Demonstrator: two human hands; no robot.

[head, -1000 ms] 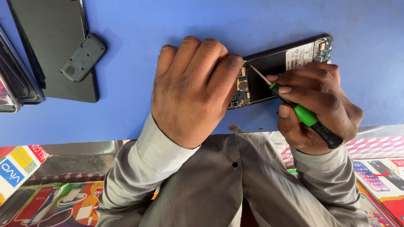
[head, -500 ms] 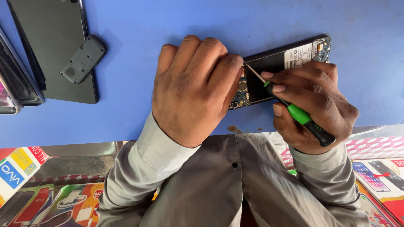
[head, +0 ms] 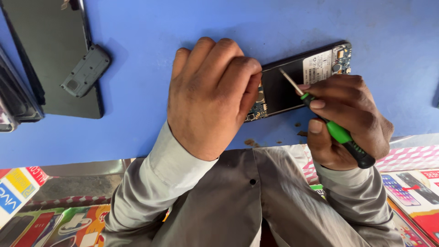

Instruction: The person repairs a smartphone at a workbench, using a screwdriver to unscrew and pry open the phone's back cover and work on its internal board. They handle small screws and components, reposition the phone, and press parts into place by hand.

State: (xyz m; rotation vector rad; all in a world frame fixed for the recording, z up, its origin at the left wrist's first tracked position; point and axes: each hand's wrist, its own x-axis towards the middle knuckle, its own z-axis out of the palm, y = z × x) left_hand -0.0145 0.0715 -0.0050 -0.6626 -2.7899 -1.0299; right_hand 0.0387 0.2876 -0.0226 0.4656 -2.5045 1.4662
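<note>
The phone (head: 297,82) lay opened, back up, on the blue table (head: 151,36), its circuit board bare at both ends and a dark battery across the middle. The left hand (head: 208,98) was curled knuckles-up over the phone's left end, fingers bent down onto it and pressing it to the table; whether anything sat under the fingertips could not be told. The right hand (head: 345,121) lay just right of and below the phone, closed around a screwdriver (head: 331,126) with a green and black handle, thumb and forefinger pinching the green part. The thin metal shaft slanted up and left from the hand, its tip over the battery near the phone's middle, just beside the left hand's fingers.

Well left of the phone lay a dark flat panel (head: 55,68), and on its right edge sat a small grey cover plate (head: 86,71). More dark panels (head: 13,98) were stacked at the far left edge. Below the phone, grey sleeves (head: 173,183) ran down from both wrists. Colourful boxes (head: 18,192) lay lower left of the phone, and printed cards (head: 411,187) lower right.
</note>
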